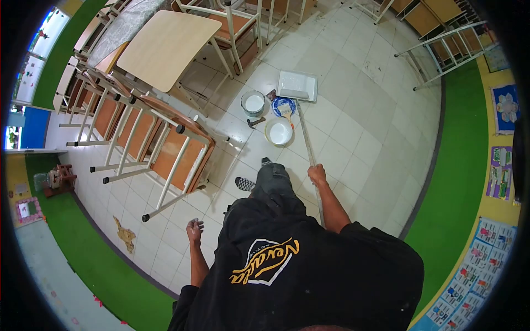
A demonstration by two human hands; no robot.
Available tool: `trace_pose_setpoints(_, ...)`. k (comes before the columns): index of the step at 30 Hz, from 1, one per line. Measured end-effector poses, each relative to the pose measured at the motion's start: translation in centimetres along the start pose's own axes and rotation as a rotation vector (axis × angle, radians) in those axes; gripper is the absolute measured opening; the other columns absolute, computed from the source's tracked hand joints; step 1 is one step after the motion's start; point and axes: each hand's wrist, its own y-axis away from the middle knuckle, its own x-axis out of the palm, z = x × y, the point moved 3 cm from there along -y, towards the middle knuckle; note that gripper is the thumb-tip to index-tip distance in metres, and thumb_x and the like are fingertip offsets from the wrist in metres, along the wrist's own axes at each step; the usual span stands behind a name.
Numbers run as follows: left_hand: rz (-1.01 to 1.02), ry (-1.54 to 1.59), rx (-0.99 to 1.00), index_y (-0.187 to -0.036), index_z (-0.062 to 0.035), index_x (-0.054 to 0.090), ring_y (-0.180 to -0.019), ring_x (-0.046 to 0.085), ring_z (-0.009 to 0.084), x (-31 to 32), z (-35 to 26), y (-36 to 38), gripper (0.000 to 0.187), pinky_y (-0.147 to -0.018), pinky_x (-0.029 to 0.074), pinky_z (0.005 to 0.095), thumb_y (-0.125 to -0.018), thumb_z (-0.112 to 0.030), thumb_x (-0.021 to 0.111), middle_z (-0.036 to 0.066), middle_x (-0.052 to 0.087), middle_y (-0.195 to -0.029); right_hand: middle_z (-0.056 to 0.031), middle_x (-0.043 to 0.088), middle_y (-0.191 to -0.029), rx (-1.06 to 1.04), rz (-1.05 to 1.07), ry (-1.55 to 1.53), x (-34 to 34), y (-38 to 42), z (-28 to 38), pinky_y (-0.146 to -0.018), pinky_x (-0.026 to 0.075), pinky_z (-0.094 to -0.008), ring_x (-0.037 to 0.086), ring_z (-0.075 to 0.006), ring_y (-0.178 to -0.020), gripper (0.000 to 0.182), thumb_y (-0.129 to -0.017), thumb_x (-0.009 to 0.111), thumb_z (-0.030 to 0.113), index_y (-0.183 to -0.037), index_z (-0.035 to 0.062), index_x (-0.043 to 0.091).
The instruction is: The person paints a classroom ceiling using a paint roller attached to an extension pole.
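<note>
My right hand (pixel 317 174) is wrapped around a long, pale pole (pixel 307 135). Its far end reaches the near edge of a white paint tray (pixel 298 79) on the floor; whether a roller is attached is hard to make out. My left hand (pixel 195 230) hangs low at my side, holding nothing, its fingers loosely apart and marked with whitish stains. Ahead of my feet stand two tubs of white paint, one clear-sided (pixel 253 103) and one yellowish-rimmed (pixel 279 132). Between them and the tray, a paintbrush (pixel 285 111) lies across a blue lid (pixel 280 102). A hammer (pixel 256 122) rests nearby.
Chairs (pixel 182 160) lie tipped or stacked at the left, close to a wooden desk (pixel 168 49). More furniture (pixel 452 47) stands at the far right. A brown patch (pixel 124 234) marks the tiles at the left. Green-painted lower walls (pixel 464 149) run along both sides.
</note>
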Motion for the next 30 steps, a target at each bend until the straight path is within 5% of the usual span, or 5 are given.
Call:
trace_pose_setpoints(5, 0.116, -0.058, 0.065, -0.121, 0.0006, 0.059, -0.079, 0.066, 0.0177, 2.6, -3.3, 0.2, 0.031, -0.065, 0.052, 0.0308, -0.100, -0.021, 0.053, 0.012, 0.072, -0.098, -0.0152, 0.061, -0.061, -0.165, -0.112, -0.086, 2.2, -9.6, 1.6, -0.043, 0.047, -0.0396, 0.058, -0.0249, -0.047, 0.027, -0.087, 0.057, 0.021, -0.082, -0.0061, 0.056)
trace_pose_setpoints(15, 0.100, -0.329, 0.109, -0.116, 0.0070, 0.066, -0.091, 0.069, 0.0238, 3.8, 6.1, 2.4, 0.030, -0.084, 0.054, 0.0375, -0.097, -0.016, 0.059, 0.017, 0.074, -0.100, -0.0166, 0.063, -0.068, -0.100, 0.017, -0.011, -0.7, -10.4, 14.0, -0.043, 0.048, -0.0398, 0.061, -0.0254, -0.050, 0.026, -0.083, 0.055, 0.015, -0.096, -0.0076, 0.058)
trace_pose_setpoints(24, 0.285, -0.542, 0.184, -0.096, 0.0004, 0.069, -0.073, 0.069, 0.0260, 6.5, 6.3, -5.7, 0.021, -0.068, 0.054, 0.0405, -0.095, -0.019, 0.060, 0.015, 0.074, -0.088, -0.0220, 0.069, -0.085, -0.059, -0.074, 0.105, 2.1, -5.1, 3.5, -0.053, 0.056, -0.0434, 0.068, -0.0313, -0.063, 0.041, -0.082, 0.055, 0.021, -0.112, -0.0069, 0.056)
trace_pose_setpoints(25, 0.314, -0.578, 0.199, -0.095, -0.0001, 0.069, -0.071, 0.069, 0.0261, 6.5, 5.7, -7.4, 0.021, -0.066, 0.054, 0.0406, -0.095, -0.019, 0.060, 0.014, 0.074, -0.087, -0.0289, 0.068, -0.110, 0.013, -0.038, 0.025, 1.3, -2.1, 4.4, -0.083, 0.057, -0.0447, 0.071, -0.0405, -0.098, 0.041, -0.084, 0.052, 0.019, -0.116, -0.0048, 0.058)
trace_pose_setpoints(30, 0.577, -0.757, 0.299, -0.090, -0.0028, 0.068, -0.062, 0.067, 0.0264, 9.1, -3.7, -18.1, 0.020, -0.057, 0.054, 0.0413, -0.094, -0.020, 0.060, 0.012, 0.074, -0.081, -0.0169, 0.064, -0.062, -0.028, 0.023, -0.389, 2.8, 1.4, 2.4, -0.043, 0.049, -0.0407, 0.063, -0.0258, -0.049, 0.023, -0.080, 0.056, 0.015, -0.076, -0.0069, 0.062)
